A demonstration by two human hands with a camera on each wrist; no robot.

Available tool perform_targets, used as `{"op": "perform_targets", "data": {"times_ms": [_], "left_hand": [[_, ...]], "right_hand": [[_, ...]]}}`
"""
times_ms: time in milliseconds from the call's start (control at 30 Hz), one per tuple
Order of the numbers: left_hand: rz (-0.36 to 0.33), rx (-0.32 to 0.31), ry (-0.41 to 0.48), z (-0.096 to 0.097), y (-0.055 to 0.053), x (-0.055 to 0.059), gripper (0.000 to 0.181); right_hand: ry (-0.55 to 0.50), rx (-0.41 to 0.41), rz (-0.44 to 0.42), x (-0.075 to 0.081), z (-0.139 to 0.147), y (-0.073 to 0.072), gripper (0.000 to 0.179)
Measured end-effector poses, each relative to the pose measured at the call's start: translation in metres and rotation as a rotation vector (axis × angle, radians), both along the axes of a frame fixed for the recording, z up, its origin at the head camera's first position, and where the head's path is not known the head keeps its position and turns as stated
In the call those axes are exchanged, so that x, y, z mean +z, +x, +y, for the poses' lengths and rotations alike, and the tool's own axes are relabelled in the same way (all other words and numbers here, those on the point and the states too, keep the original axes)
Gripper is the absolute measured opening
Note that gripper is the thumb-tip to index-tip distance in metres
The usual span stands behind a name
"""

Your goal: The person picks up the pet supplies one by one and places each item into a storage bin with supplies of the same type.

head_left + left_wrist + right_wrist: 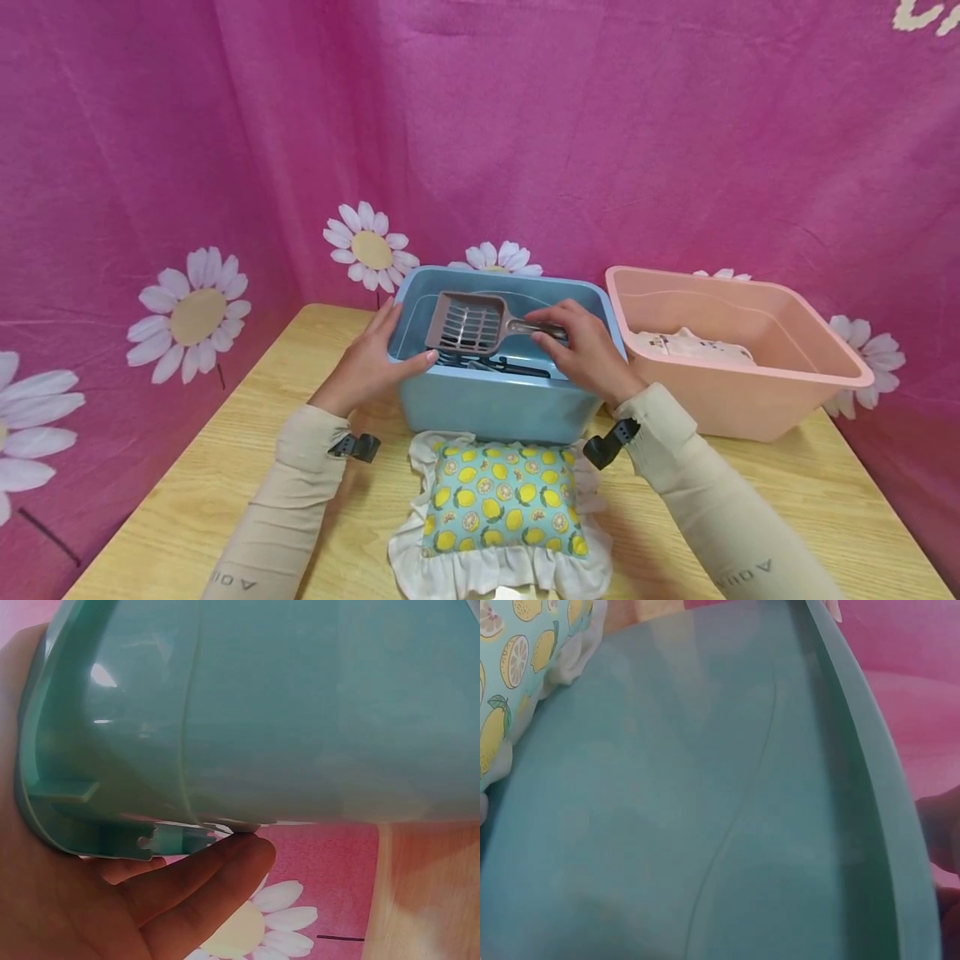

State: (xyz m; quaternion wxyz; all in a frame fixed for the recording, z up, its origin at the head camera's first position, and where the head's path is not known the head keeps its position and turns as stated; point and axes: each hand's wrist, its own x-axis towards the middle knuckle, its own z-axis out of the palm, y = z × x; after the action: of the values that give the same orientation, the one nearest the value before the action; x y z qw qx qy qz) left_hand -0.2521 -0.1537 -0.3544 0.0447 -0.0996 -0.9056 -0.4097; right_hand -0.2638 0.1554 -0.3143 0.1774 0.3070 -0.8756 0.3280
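A grey-brown slotted litter scoop (469,323) is held over the blue bin (495,408) in the head view. My right hand (588,350) grips its handle, with the scoop's head pointing left. At the bin's front left corner, my left hand (371,362) holds the rim, thumb over the top and fingers along the outside. The left wrist view shows those fingers (217,889) against the bin's outer wall. Dark slotted items (517,367) lie inside the bin, partly hidden beneath the scoop. Only the edge of my right hand (941,832) shows in the right wrist view.
A pink bin (720,392) stands right of the blue one, holding a white patterned item (693,346). In front lies a lemon-print cushion (502,500) with white ruffles. All stand on a wooden table (187,500) before a pink flowered cloth (510,150).
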Motion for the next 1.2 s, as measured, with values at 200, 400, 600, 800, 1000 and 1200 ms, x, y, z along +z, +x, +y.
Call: {"op": "perform_targets", "data": {"times_ms": [200,400,600,800,1000,1200], "left_hand": [[0.013,-0.006,0.007,-0.0024,0.0011,-0.001,0.105],[0.011,-0.006,0.005,-0.0009,0.0007,-0.0012,0.105],[0.01,-0.008,0.007,-0.0015,0.0013,-0.0006,0.105],[0.015,0.0,-0.001,-0.0024,0.0026,-0.0004,0.105],[0.021,-0.008,-0.007,-0.0015,0.0025,0.0,0.104],[0.02,0.002,-0.007,-0.001,0.0022,0.0007,0.105]], "right_hand": [[0.013,0.02,-0.018,0.0001,-0.0067,-0.0014,0.024],[0.022,0.021,-0.027,-0.0006,-0.0067,-0.0025,0.024],[0.025,0.021,-0.014,-0.0048,-0.0064,-0.0049,0.024],[0.04,0.038,-0.036,-0.006,-0.008,-0.0047,0.025],[0.042,0.023,-0.071,-0.007,-0.0051,-0.0038,0.025],[0.032,-0.004,-0.093,-0.0074,-0.0031,-0.0062,0.024]]}}
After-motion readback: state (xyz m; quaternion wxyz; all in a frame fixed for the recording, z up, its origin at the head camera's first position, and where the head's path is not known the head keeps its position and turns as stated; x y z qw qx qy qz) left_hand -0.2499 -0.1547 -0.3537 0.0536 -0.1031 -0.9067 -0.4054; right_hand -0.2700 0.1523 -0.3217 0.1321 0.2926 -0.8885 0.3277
